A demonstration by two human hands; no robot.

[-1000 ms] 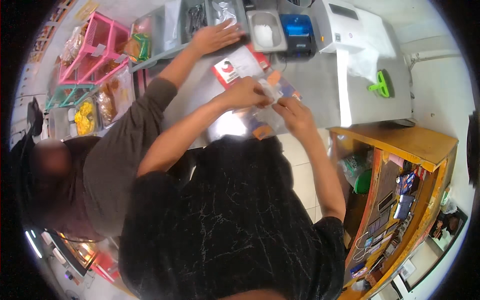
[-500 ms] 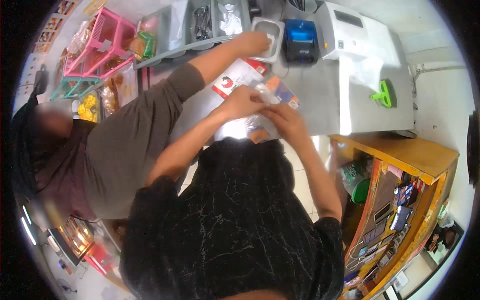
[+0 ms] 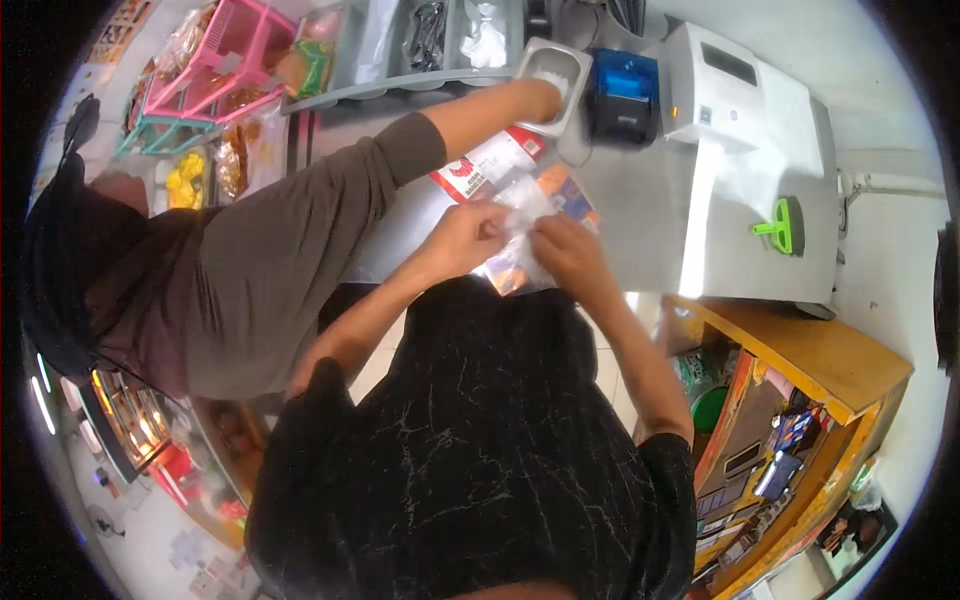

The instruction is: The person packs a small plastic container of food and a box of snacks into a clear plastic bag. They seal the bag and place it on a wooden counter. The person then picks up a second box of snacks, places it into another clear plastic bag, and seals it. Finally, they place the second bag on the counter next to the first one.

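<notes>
My left hand (image 3: 462,240) and my right hand (image 3: 572,248) are over the near edge of the metal counter, a short gap between them. Both are closed, with fingertips pinching a crinkled clear plastic bag (image 3: 521,200) stretched between them. Under and around the bag lies an orange and purple printed packet (image 3: 568,186), partly hidden by the plastic and my right hand. Just beyond my left hand rests a red and white printed pack (image 3: 500,158), partly covered by a co-worker's forearm (image 3: 490,118).
At my left, the co-worker's hand reaches into a small metal pan (image 3: 582,70). Along the back stand a grey divided cutlery tray (image 3: 345,97), a blue and black device (image 3: 625,100) and a white machine (image 3: 715,95). A green squeegee (image 3: 783,228) lies right; wooden shelving (image 3: 800,330) stands below.
My hands have drawn apart, with the clear plastic now spread between them. The co-worker's hand has gone deeper into the metal pan. The whole view has shifted slightly.
</notes>
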